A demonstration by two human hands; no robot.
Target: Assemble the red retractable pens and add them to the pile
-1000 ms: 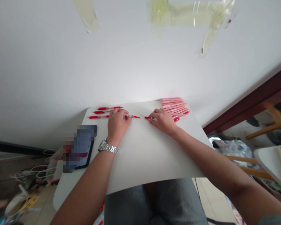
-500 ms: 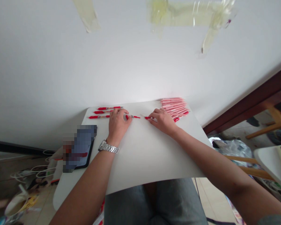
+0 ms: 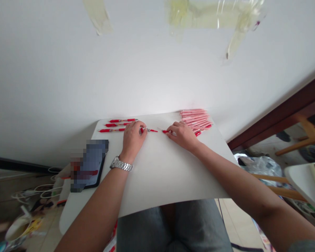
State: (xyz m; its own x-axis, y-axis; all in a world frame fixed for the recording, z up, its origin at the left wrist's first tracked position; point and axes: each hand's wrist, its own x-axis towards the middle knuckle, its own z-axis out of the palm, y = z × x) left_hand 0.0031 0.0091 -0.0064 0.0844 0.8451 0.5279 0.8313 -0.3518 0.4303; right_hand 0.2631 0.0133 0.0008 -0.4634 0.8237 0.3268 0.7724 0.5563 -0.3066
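My left hand (image 3: 134,136), with a metal watch (image 3: 122,163) at the wrist, is closed on a pen part (image 3: 152,131) with a thin red end pointing right. My right hand (image 3: 183,135) pinches a red pen barrel (image 3: 164,131) whose pale tip points left. A small gap separates the two pieces, held just above or on the white table (image 3: 168,175). Beside my left hand lie three red pens (image 3: 115,125) in rows. Beyond my right hand is a pile of pink-red refills (image 3: 195,117), with another red pen (image 3: 198,133) partly under it.
A phone (image 3: 101,171) with a blurred screen lies at the table's left side. The white wall (image 3: 147,70) meets the back edge. Cables (image 3: 44,190) hang at the left, and a wooden chair (image 3: 283,185) stands at the right.
Almost nothing differs. My left hand has shifted very slightly, with its pen part still in it; my right hand stays in place.
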